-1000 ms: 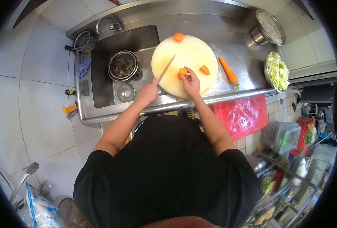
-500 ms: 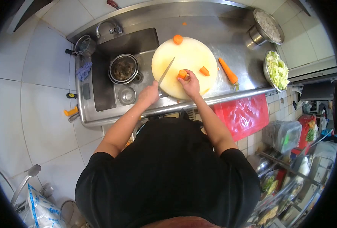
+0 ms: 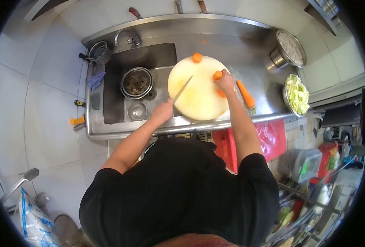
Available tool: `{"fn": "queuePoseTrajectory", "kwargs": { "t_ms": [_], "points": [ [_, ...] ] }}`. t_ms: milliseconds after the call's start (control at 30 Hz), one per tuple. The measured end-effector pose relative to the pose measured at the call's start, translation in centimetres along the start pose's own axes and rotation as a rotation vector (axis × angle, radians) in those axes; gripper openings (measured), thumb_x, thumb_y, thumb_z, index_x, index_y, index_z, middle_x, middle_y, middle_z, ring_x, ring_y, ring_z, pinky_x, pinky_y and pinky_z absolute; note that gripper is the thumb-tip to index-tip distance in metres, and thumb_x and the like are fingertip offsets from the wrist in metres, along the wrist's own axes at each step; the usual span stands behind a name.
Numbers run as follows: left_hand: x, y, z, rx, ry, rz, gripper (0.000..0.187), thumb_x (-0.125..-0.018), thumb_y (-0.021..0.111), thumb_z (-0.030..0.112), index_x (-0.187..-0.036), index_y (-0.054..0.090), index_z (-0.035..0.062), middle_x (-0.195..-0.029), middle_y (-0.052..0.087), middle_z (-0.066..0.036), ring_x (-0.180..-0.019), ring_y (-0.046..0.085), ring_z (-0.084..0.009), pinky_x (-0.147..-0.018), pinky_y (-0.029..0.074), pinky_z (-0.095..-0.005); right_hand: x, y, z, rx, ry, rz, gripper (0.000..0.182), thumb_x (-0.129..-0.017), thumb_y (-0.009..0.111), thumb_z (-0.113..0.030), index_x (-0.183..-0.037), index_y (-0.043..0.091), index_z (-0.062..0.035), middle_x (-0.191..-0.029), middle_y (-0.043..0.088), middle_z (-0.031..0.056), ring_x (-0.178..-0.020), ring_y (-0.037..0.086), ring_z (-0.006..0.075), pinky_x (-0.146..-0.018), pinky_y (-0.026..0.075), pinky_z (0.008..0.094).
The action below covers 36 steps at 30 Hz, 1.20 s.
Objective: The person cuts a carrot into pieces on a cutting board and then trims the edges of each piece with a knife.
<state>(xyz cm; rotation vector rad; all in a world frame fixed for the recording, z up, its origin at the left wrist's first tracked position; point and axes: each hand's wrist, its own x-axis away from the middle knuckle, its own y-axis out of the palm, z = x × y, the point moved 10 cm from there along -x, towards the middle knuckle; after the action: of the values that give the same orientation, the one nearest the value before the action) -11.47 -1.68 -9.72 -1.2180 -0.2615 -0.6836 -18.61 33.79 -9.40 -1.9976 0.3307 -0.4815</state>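
Observation:
My left hand is wrapped round the handle of a knife, whose blade points up and to the right over the round cutting board. At the board's right side, my right hand grips a carrot piece. Another carrot piece lies partly hidden beside that hand. A thick carrot piece rests near the board's far edge. To the right of the board, a long carrot lies on the metal counter.
Left of the board is a sink with a bowl of dark food and a small round bowl. Bowls of chopped cabbage and pale food stand at the right. A faucet is behind the sink.
My right hand has moved right and away from the knife with the carrot piece. My left hand still holds the knife over the board. The camera view has shifted.

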Motion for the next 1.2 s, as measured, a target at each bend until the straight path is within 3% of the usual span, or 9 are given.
{"fn": "queuePoseTrajectory", "kwargs": {
  "t_ms": [100,200,333,433,533,733,1067,1100,1200],
  "points": [
    [0.7,-0.5,0.6,-0.05,0.032,-0.013,0.039,-0.094,0.052,0.009,-0.132,0.05,0.0018,-0.115,0.072,-0.028,-0.109,0.071,-0.0448,-0.093,0.056,-0.0538,1.0,-2.2,-2.8,0.369,0.018,-0.152,0.091,-0.07,0.092,-0.042,-0.145,0.052,-0.0079,-0.147,0.058,0.0167,-0.146,0.043,0.0395,-0.118,0.038,0.057],
    [0.3,0.0,0.4,0.003,0.019,0.041,0.04,-0.092,0.055,0.007,-0.131,0.049,0.0021,-0.112,0.072,-0.029,-0.105,0.071,-0.0464,-0.086,0.057,-0.0556,0.1,-4.8,-6.9,0.392,-0.065,-0.095,0.099,-0.07,0.092,-0.043,-0.15,0.046,-0.0062,-0.153,0.052,0.0174,-0.144,0.045,0.0397,-0.118,0.039,0.0549],
    [0.6,-0.2,0.5,-0.022,-0.008,0.014,0.04,-0.093,0.056,0.008,-0.132,0.051,0.0025,-0.115,0.073,-0.027,-0.11,0.071,-0.0433,-0.092,0.057,-0.0534,-4.9,-0.7,-11.9,0.088,-0.491,0.025,0.098,-0.079,0.084,-0.031,-0.16,0.033,-0.009,-0.156,0.049,0.0154,-0.145,0.044,0.0428,-0.116,0.042,0.0546],
    [0.6,-0.7,0.7,-0.027,-0.003,0.011,0.041,-0.092,0.056,0.007,-0.133,0.05,0.0022,-0.115,0.073,-0.027,-0.111,0.071,-0.043,-0.092,0.057,-0.0535,-5.6,3.9,-13.6,0.297,-0.482,-0.052,0.092,-0.084,0.079,-0.024,-0.162,0.03,-0.0161,-0.158,0.047,0.0139,-0.145,0.044,0.0419,-0.116,0.043,0.0544],
    [0.5,-0.4,0.4,-0.008,0.004,0.006,0.042,-0.092,0.056,0.007,-0.133,0.05,0.002,-0.115,0.073,-0.027,-0.111,0.071,-0.0431,-0.092,0.057,-0.0534,-3.9,4.9,-13.2,0.268,-0.34,-0.117,0.082,-0.089,0.075,-0.02,-0.159,0.033,-0.022,-0.156,0.049,0.0126,-0.142,0.048,0.0387,-0.112,0.046,0.0547],
    [-0.2,1.4,-1.3,0.029,-0.019,-0.002,0.045,-0.092,0.057,0.008,-0.136,0.049,0.0025,-0.116,0.072,-0.028,-0.111,0.07,-0.0444,-0.093,0.056,-0.0542,-0.5,4.6,-12.4,0.062,-0.324,-0.072,0.056,-0.092,0.071,-0.018,-0.143,0.049,-0.0186,-0.136,0.061,0.0119,-0.125,0.061,0.0371,-0.102,0.051,0.0537],
    [3.4,2.3,-3.7,0.023,-0.081,-0.092,0.036,-0.103,0.052,0.022,-0.135,0.047,0.0057,-0.119,0.07,-0.029,-0.111,0.069,-0.0473,-0.093,0.053,-0.0584,15.6,4.0,-5.3,-0.24,-0.445,0.04,0.043,-0.081,0.081,-0.025,-0.12,0.068,-0.0114,-0.114,0.069,0.0154,-0.103,0.068,0.0387,-0.09,0.056,0.0486],
    [3.0,2.2,-3.4,0.017,-0.065,-0.083,0.036,-0.103,0.052,0.022,-0.135,0.046,0.0055,-0.117,0.07,-0.03,-0.11,0.069,-0.0479,-0.092,0.053,-0.0587,15.2,5.1,-4.7,-0.198,-0.423,-0.111,0.061,-0.079,0.083,-0.027,-0.134,0.062,-0.0115,-0.123,0.066,0.0179,-0.113,0.066,0.0393,-0.096,0.055,0.0483],
    [1.6,1.8,-2.9,0.007,-0.03,-0.055,0.035,-0.103,0.053,0.022,-0.133,0.045,0.0048,-0.11,0.07,-0.031,-0.105,0.069,-0.0495,-0.09,0.052,-0.0596,15.9,3.9,-4.2,-0.224,-0.497,-0.222,0.082,-0.079,0.086,-0.029,-0.149,0.049,-0.0087,-0.133,0.06,0.0214,-0.125,0.061,0.04,-0.104,0.052,0.0469]
  ]
}}
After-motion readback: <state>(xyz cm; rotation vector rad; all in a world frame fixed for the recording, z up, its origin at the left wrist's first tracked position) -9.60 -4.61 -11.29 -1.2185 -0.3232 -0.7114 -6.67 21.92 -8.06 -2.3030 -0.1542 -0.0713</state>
